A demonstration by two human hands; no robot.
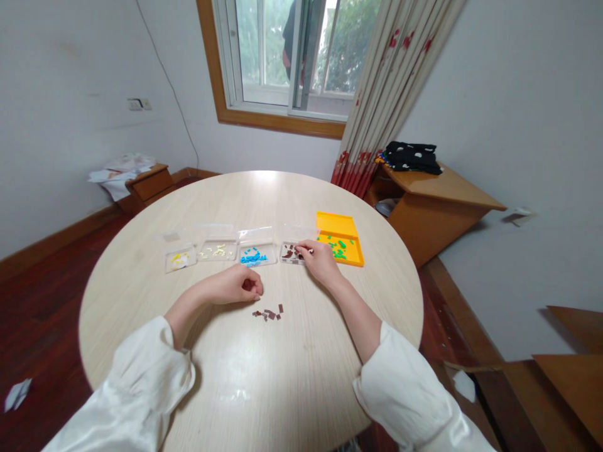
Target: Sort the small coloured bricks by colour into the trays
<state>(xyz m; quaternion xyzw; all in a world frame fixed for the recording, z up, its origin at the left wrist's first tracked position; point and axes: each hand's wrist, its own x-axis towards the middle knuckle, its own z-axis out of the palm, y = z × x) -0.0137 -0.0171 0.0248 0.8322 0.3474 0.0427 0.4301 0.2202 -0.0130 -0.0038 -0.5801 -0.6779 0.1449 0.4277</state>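
Note:
My right hand (320, 260) reaches over a clear box (284, 260) of dark brown toy bricks (290, 251). Its thumb and fingertips are pinched together at the bricks; what they hold, if anything, is too small to make out. Part of the box is hidden behind this hand. My left hand (238, 285) rests on the table with its fingers curled in, and nothing shows in them. Just in front of it, a small loose pile of brown bricks (271, 314) lies on the tabletop.
The round pale table (301, 376) also bears clear boxes of blue bricks (254, 257), cream bricks (219, 251) and yellow pieces (179, 258). An open orange case (360, 254) with green bricks stands at the right. Behind are a window and a curtain (391, 75).

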